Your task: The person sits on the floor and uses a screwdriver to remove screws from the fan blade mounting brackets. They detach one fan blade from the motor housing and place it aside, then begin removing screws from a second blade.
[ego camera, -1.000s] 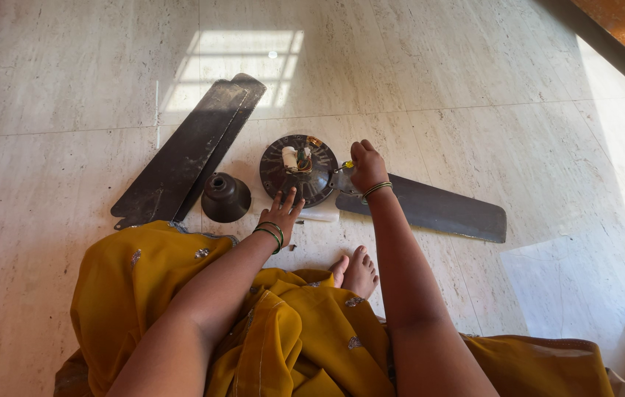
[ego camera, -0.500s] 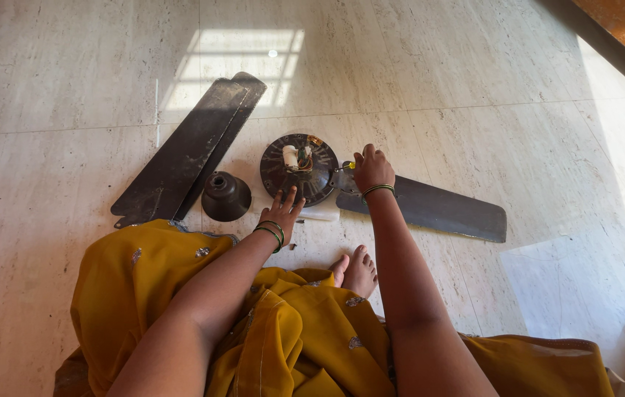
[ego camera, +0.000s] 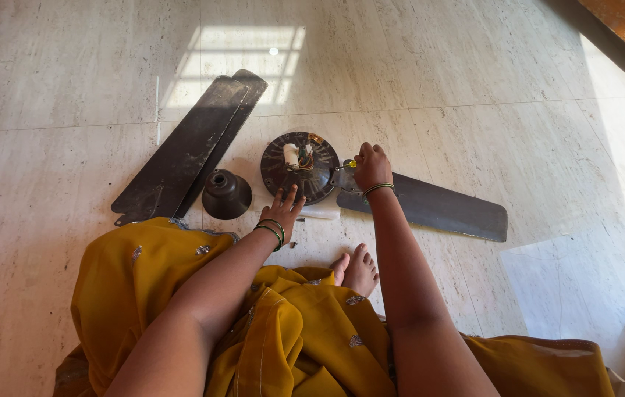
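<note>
Head view: the left hand (ego camera: 283, 208) rests with fingers spread wide on the near rim of the dark fan motor (ego camera: 299, 167) lying on the marble floor (ego camera: 474, 88). The right hand (ego camera: 373, 166) pinches a yellow-handled tool (ego camera: 347, 165) at the attached fan blade (ego camera: 434, 206) — two loose blades (ego camera: 191, 143) and a canopy cup (ego camera: 225, 195) lie left.

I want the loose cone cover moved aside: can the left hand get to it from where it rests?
Probably yes. The left hand lies flat at the fan motor, and the dark cone cover stands just beside it on bare floor, nothing between.
</note>
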